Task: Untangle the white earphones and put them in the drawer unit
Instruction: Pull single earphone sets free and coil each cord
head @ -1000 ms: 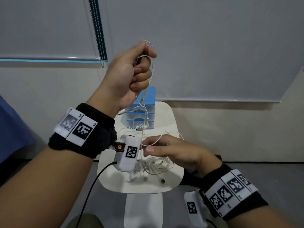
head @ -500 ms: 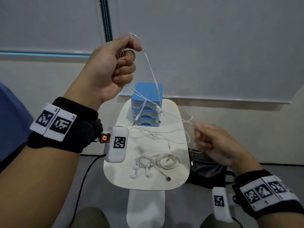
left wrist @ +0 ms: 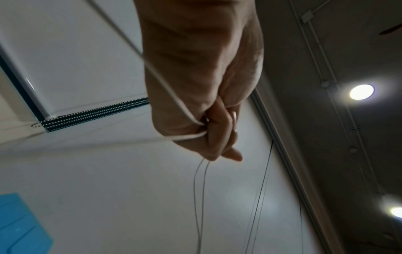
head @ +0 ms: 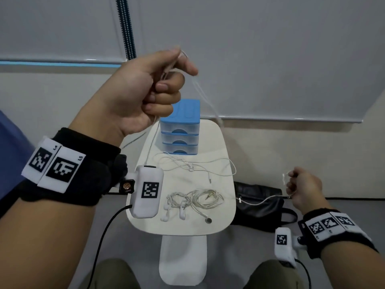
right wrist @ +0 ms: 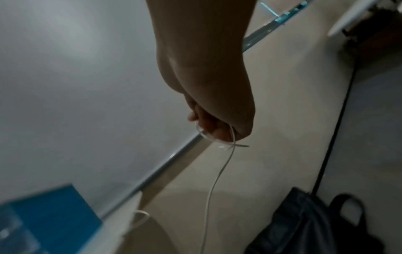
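White cable (head: pixel 205 105) now stretches between the hands: left hand (head: pixel 145 94) clenched on it high, right hand (head: pixel 302 187) pinching its end, swung wide right since a moment ago. Drawer unit (head: pixel 180 127) waits shut on the table (head: pixel 227 213).

I am looking at white earphones (head: pixel 193 202) lying on a cream worktop (head: pixel 220 224), with another white cord (head: pixel 195 166) beside them. The drawer unit (head: pixel 180 130) is showing a bright blue top over clear drawers with blue handles. My wristbands (head: pixel 54 165) are showing black fabric with white tags printed in black square patterns. A black bag (head: pixel 260 207) is sitting on the grey floor.
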Motion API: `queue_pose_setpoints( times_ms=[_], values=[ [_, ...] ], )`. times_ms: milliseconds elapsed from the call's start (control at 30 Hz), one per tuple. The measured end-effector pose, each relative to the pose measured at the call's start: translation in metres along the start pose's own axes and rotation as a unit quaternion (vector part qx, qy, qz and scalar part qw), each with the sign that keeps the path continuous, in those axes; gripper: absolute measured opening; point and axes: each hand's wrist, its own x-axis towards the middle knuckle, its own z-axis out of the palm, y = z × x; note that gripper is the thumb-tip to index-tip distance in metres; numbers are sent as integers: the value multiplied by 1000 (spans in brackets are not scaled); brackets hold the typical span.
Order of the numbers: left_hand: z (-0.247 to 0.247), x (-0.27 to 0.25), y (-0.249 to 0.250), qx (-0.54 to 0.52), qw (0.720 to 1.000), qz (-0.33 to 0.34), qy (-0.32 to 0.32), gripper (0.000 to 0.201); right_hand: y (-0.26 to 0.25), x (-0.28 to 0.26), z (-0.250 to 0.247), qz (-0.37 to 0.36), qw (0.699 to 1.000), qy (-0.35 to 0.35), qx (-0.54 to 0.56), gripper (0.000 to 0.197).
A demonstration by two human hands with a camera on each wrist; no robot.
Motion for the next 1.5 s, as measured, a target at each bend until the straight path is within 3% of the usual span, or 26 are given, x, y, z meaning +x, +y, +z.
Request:
queue_pose_setpoints(
  times_ms=[67, 133, 167, 200, 233, 300, 333, 367, 467, 533, 600, 733, 800, 867, 967, 1067, 1233, 1400, 1500],
  values=[
    [4, -2, -3, 15, 999, -39, -20, 39, 8, 8, -5, -14, 983, -10, -184, 32],
    [7, -4, -7, 19, 997, -70, -41, 39, 14, 13, -10, -46, 898, -24, -436, 30],
    [8, -5, -10, 19, 995, -82, -54, 37, 13, 10, -10, -77, 852, -33, -516, 28],
    [10, -6, -13, 21, 993, -92, -66, 35, 9, 3, -5, -114, 829, -43, -546, 26],
    [12, -6, -16, 25, 992, -100, -78, 34, 4, -6, 2, -153, 834, -58, -526, 26],
    [17, -7, -22, 39, 989, -110, -92, 32, -11, -39, 24, -211, 894, -128, -375, 28],
    [20, -7, -25, 46, 988, -112, -97, 32, -23, -61, 38, -216, 912, -197, -287, 31],
    [22, -6, -28, 55, 987, -112, -100, 32, -34, -82, 49, -211, 908, -286, -222, 38],
    [26, -3, -35, 77, 986, -112, -97, 31, -68, -143, 72, -153, 820, -533, -142, 65],
    [24, -3, -39, 76, 987, -108, -90, 29, -80, -166, 75, -174, 764, -593, -186, 50],
    [16, -6, -40, 62, 989, -109, -76, 31, -85, -174, 76, -217, 752, -583, -216, 32],
    [0, -18, -49, 13, 989, -128, -68, 38, -92, -162, 75, -228, 815, -508, -163, 33],
    [-5, -22, -56, -12, 988, -134, -68, 40, -92, -157, 76, -234, 828, -484, -158, 33],
    [-11, -27, -61, -52, 988, -129, -71, 40, -90, -157, 77, -222, 826, -496, -152, 30],
    [-23, -32, -68, -183, 977, -68, -85, 37, -83, -159, 79, -192, 818, -528, -122, 21],
    [-28, -33, -79, -267, 962, -26, -52, 35, -69, -162, 87, -257, 814, -498, -153, 24],
    [-20, -19, -93, -225, 972, 24, 70, 35, -41, -179, 104, -359, 724, -491, -325, 26],
    [-11, -1, -111, -139, 964, 36, 226, 35, -33, -212, 113, -368, 601, -555, -442, 21],
    [-5, 1, -121, -49, 963, 42, 262, 40, -48, -227, 116, -362, 569, -598, -433, 17]
  ],
)
